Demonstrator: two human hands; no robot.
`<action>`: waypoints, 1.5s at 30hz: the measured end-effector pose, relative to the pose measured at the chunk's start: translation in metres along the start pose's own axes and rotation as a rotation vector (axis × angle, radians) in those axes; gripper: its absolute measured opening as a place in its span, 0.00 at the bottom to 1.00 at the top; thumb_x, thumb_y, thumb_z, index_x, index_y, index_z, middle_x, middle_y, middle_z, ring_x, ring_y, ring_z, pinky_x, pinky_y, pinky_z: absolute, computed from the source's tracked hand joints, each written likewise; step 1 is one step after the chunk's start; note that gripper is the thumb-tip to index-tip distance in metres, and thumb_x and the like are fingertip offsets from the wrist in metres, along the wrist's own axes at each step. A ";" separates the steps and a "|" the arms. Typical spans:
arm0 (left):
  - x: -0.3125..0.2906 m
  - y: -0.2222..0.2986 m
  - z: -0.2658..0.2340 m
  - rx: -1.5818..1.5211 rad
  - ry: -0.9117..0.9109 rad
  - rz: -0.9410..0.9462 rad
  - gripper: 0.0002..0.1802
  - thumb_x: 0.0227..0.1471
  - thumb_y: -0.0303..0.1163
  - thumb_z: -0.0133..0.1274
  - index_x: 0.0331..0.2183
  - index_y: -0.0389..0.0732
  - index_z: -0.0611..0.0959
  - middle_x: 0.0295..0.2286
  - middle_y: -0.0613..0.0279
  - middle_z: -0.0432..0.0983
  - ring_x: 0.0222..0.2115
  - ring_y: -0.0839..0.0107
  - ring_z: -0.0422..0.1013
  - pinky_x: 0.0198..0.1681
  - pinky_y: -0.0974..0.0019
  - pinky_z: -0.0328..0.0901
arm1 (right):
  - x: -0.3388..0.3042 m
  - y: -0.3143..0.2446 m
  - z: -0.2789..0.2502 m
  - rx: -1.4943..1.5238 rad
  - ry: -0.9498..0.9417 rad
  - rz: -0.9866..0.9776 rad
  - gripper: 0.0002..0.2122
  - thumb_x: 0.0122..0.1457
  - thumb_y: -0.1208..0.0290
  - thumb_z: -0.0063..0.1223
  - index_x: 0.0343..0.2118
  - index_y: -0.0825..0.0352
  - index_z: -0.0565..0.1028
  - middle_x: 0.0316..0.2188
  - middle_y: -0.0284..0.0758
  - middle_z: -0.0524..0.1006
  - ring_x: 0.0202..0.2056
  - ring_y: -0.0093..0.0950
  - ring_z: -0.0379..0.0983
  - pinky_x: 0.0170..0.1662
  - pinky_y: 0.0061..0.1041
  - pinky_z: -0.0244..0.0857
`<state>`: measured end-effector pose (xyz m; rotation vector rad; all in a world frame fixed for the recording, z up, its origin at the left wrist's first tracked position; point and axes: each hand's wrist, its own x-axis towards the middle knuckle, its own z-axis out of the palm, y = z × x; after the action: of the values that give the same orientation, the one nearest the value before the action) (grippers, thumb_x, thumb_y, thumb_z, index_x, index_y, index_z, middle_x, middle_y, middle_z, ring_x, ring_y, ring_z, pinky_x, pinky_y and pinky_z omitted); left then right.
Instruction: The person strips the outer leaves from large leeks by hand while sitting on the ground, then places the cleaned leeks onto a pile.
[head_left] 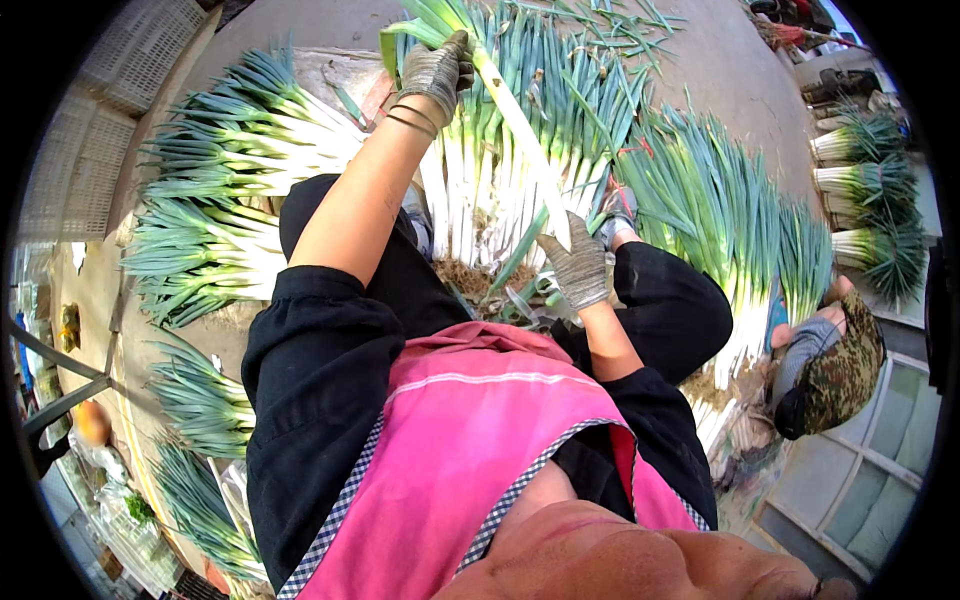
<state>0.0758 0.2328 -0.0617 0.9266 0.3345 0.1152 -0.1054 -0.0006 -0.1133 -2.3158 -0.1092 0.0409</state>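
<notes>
A long leek (515, 115) runs slantwise between my hands, green leaves at the far left and white end toward me. My left hand (438, 75), in a grey work glove, is closed around it where the leaves begin. My right hand (580, 268), gloved too, holds the white lower end between thumb and fingers; part of this grip is hidden. Beneath the leek, between my feet, lies a large pile of leeks (480, 190) with roots toward me. Loose trimmed leaves (520, 285) lie by my right hand.
Rows of leeks (250, 145) lie at the left, and more leeks (700, 200) at the right. A person's camouflage-clad leg (840, 365) is close on the right. Tied leek bundles (870, 185) stand farther right. White plastic crates (95, 150) are at the far left.
</notes>
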 end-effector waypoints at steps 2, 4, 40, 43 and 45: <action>0.001 -0.003 0.001 0.021 0.038 -0.002 0.15 0.43 0.25 0.53 0.31 0.39 0.63 0.16 0.63 0.65 0.11 0.74 0.60 0.10 0.73 0.56 | -0.003 0.002 0.000 -0.004 0.008 -0.024 0.20 0.45 0.64 0.55 0.40 0.68 0.66 0.23 0.41 0.73 0.26 0.32 0.71 0.30 0.29 0.63; 0.000 -0.003 0.009 -0.037 0.048 0.003 0.16 0.44 0.24 0.52 0.32 0.39 0.61 0.18 0.61 0.66 0.13 0.71 0.63 0.11 0.71 0.60 | -0.008 -0.002 -0.003 0.204 -0.044 -0.013 0.20 0.47 0.63 0.54 0.39 0.69 0.66 0.23 0.36 0.72 0.24 0.27 0.69 0.29 0.24 0.63; -0.102 -0.036 0.055 0.353 -0.461 -0.001 0.15 0.44 0.40 0.51 0.27 0.38 0.68 0.12 0.63 0.65 0.11 0.72 0.62 0.15 0.70 0.61 | -0.011 -0.042 -0.012 1.678 -0.671 0.422 0.23 0.50 0.48 0.44 0.32 0.68 0.65 0.09 0.25 0.59 0.06 0.15 0.49 0.08 0.14 0.43; -0.123 -0.054 0.047 0.451 -0.444 -0.016 0.18 0.45 0.37 0.51 0.34 0.36 0.68 0.19 0.63 0.67 0.19 0.73 0.63 0.23 0.68 0.61 | 0.002 -0.055 -0.002 1.143 -0.054 0.393 0.23 0.49 0.45 0.44 0.31 0.65 0.69 0.14 0.29 0.68 0.10 0.18 0.60 0.11 0.14 0.52; -0.122 -0.031 0.044 0.546 -0.472 -0.027 0.14 0.42 0.36 0.50 0.29 0.35 0.72 0.16 0.63 0.67 0.16 0.72 0.63 0.22 0.67 0.61 | 0.018 -0.017 0.007 0.867 -0.154 -0.022 0.24 0.50 0.46 0.42 0.35 0.66 0.68 0.23 0.31 0.70 0.19 0.23 0.65 0.18 0.19 0.59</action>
<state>-0.0258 0.1516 -0.0337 1.4498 -0.0709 -0.2317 -0.0891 0.0171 -0.1054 -1.4431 -0.1574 0.2120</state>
